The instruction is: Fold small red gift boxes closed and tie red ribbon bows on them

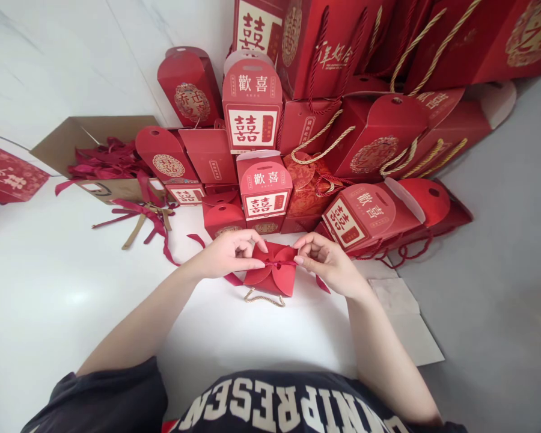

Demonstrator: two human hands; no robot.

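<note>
A small red box (283, 280) with overlapping rounded flaps sits on the white table in front of me. Across its top runs a dark red ribbon (277, 263), with loose ends hanging out on both sides. My left hand (234, 252) pinches the ribbon at the left of the box's middle, thumb and forefinger close together. At the right, my right hand (322, 260) pinches the other side of the ribbon between thumb and fingers. A gold cord handle (265, 299) lies at the box's near edge.
Stacked red gift boxes (264, 186) and bags (318, 54) stand behind the hands. A cardboard box (54, 150) of ribbons is at the left, with loose ribbons (148, 218) beside it. A pale booklet (408, 322) lies at the right.
</note>
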